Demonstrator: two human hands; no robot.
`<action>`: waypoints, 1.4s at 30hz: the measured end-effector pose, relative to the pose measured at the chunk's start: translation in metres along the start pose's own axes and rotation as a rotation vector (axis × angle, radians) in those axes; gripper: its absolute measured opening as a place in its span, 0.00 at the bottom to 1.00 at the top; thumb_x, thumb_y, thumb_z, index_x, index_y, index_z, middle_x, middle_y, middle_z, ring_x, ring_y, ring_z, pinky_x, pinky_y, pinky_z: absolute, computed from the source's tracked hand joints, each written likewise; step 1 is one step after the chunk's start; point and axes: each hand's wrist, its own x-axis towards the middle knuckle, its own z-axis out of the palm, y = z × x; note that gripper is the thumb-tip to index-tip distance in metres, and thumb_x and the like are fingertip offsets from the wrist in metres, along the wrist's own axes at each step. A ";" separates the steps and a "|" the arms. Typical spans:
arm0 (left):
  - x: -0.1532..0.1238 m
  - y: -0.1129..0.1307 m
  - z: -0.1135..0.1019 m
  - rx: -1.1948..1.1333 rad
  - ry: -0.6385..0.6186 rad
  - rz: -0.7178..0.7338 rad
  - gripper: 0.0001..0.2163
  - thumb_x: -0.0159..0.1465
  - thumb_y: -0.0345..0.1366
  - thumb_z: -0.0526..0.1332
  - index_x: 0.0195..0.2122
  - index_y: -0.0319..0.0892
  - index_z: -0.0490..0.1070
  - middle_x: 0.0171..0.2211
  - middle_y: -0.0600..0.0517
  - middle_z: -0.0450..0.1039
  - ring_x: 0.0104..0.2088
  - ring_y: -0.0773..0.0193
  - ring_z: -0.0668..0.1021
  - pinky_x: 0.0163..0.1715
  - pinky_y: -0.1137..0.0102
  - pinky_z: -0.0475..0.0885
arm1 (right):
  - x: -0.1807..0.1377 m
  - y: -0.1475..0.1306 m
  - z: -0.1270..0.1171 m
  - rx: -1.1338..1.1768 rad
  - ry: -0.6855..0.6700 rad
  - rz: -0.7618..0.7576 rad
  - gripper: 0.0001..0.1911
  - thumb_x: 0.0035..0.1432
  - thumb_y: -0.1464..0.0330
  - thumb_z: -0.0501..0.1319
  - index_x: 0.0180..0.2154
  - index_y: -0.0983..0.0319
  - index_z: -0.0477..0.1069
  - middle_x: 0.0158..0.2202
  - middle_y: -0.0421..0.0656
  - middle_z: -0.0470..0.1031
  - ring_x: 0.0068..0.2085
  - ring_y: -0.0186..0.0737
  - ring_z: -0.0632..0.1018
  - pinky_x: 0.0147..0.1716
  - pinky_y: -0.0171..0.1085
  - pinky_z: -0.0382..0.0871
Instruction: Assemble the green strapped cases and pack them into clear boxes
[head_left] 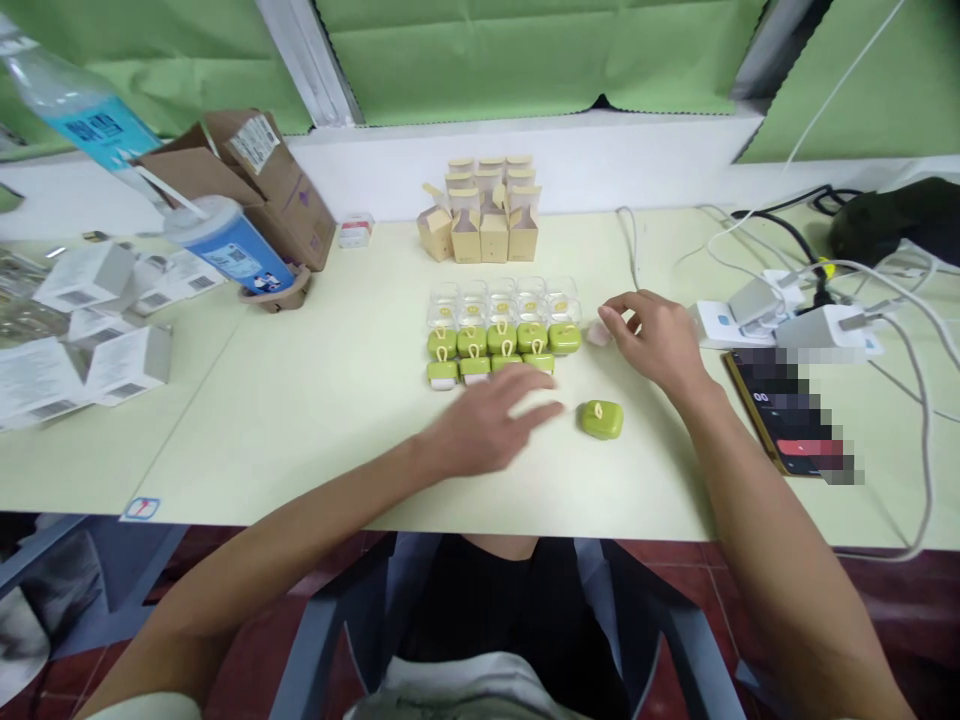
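Observation:
My left hand, slightly blurred, hovers palm down with its fingers apart and nothing in them. It partly covers the nearer row of small glossy green cases with yellow loops, which stand in two rows. Pale pieces show below some front cases. A single green case lies apart on the table between my hands. To the right of the rows, my right hand has its thumb and index finger bent together at a small pale pinkish piece. Clear plastic holders with yellow marks are lined up behind the cases.
Open yellowish cardboard boxes stand by the wall. At left are white boxes, a blue-labelled cup, a bottle and a brown carton. A phone, chargers and cables occupy the right side.

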 end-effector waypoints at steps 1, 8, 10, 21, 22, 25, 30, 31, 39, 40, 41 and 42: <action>0.010 0.010 0.008 0.036 -0.096 0.116 0.22 0.72 0.24 0.61 0.65 0.47 0.73 0.65 0.40 0.77 0.68 0.47 0.76 0.59 0.52 0.80 | -0.001 0.000 0.002 -0.019 -0.027 0.016 0.14 0.70 0.57 0.62 0.46 0.57 0.82 0.42 0.47 0.87 0.31 0.47 0.79 0.36 0.45 0.68; 0.050 0.034 0.043 0.352 -0.354 0.449 0.12 0.74 0.23 0.62 0.51 0.40 0.84 0.65 0.39 0.80 0.63 0.48 0.82 0.39 0.65 0.79 | -0.005 -0.004 0.012 0.048 -0.168 0.052 0.21 0.59 0.63 0.66 0.53 0.58 0.80 0.39 0.46 0.85 0.33 0.50 0.82 0.34 0.45 0.71; 0.046 0.031 0.040 0.346 -0.328 0.474 0.10 0.75 0.24 0.62 0.49 0.37 0.84 0.56 0.38 0.83 0.55 0.51 0.84 0.36 0.65 0.78 | -0.004 -0.007 0.011 0.081 -0.055 0.036 0.18 0.63 0.62 0.63 0.52 0.59 0.82 0.39 0.47 0.82 0.30 0.47 0.79 0.36 0.48 0.75; -0.010 -0.029 -0.026 -0.185 0.166 -0.265 0.27 0.78 0.49 0.64 0.75 0.56 0.64 0.63 0.42 0.77 0.64 0.47 0.80 0.64 0.45 0.80 | -0.029 -0.085 0.024 1.033 -0.099 0.063 0.28 0.65 0.49 0.74 0.62 0.47 0.75 0.55 0.46 0.83 0.45 0.52 0.89 0.44 0.51 0.89; -0.015 -0.033 -0.029 -0.191 0.214 -0.329 0.27 0.77 0.51 0.65 0.75 0.56 0.65 0.62 0.42 0.77 0.64 0.46 0.80 0.64 0.45 0.80 | -0.033 -0.091 0.025 1.049 -0.131 0.046 0.29 0.65 0.49 0.75 0.63 0.47 0.75 0.56 0.46 0.83 0.48 0.53 0.89 0.44 0.51 0.89; -0.028 -0.035 -0.030 -0.285 0.272 -0.462 0.27 0.76 0.53 0.66 0.73 0.56 0.67 0.61 0.43 0.77 0.61 0.47 0.80 0.62 0.47 0.80 | -0.042 -0.103 0.023 1.095 -0.156 -0.017 0.25 0.66 0.52 0.75 0.61 0.48 0.77 0.58 0.47 0.83 0.55 0.53 0.87 0.52 0.53 0.88; -0.032 -0.023 -0.022 -0.430 0.258 -0.580 0.27 0.72 0.58 0.67 0.69 0.56 0.71 0.58 0.43 0.80 0.61 0.45 0.81 0.64 0.45 0.79 | -0.047 -0.109 0.017 1.196 -0.181 -0.081 0.18 0.66 0.58 0.76 0.57 0.47 0.82 0.60 0.46 0.79 0.56 0.51 0.86 0.52 0.54 0.89; -0.031 -0.020 -0.021 -0.458 0.265 -0.612 0.27 0.72 0.60 0.68 0.67 0.56 0.73 0.58 0.43 0.80 0.62 0.45 0.80 0.65 0.44 0.79 | -0.048 -0.110 0.016 1.181 -0.182 -0.093 0.18 0.66 0.57 0.76 0.57 0.47 0.82 0.58 0.47 0.80 0.55 0.51 0.86 0.51 0.54 0.90; -0.029 -0.016 -0.017 -1.015 0.285 -0.867 0.28 0.72 0.63 0.66 0.69 0.59 0.73 0.56 0.45 0.80 0.38 0.57 0.86 0.39 0.57 0.85 | -0.047 -0.111 0.015 1.173 -0.096 -0.098 0.19 0.65 0.59 0.78 0.56 0.47 0.84 0.57 0.45 0.81 0.54 0.49 0.86 0.51 0.51 0.90; -0.030 -0.017 -0.015 -1.017 0.299 -0.847 0.27 0.73 0.62 0.67 0.68 0.57 0.74 0.53 0.46 0.82 0.39 0.56 0.86 0.38 0.58 0.85 | -0.047 -0.110 0.015 1.185 -0.112 -0.094 0.19 0.64 0.59 0.78 0.56 0.49 0.83 0.57 0.45 0.82 0.52 0.48 0.87 0.52 0.51 0.90; -0.031 -0.018 -0.014 -1.009 0.314 -0.813 0.25 0.73 0.60 0.67 0.67 0.56 0.76 0.50 0.46 0.82 0.39 0.57 0.86 0.38 0.60 0.85 | -0.046 -0.109 0.016 1.202 -0.133 -0.103 0.19 0.64 0.59 0.78 0.55 0.50 0.83 0.55 0.45 0.83 0.51 0.47 0.88 0.52 0.50 0.90; -0.032 -0.019 -0.013 -0.995 0.329 -0.772 0.24 0.74 0.57 0.67 0.67 0.54 0.77 0.48 0.47 0.82 0.38 0.59 0.86 0.38 0.62 0.85 | -0.046 -0.109 0.017 1.222 -0.157 -0.119 0.19 0.65 0.60 0.78 0.55 0.51 0.83 0.54 0.45 0.85 0.50 0.46 0.88 0.53 0.49 0.89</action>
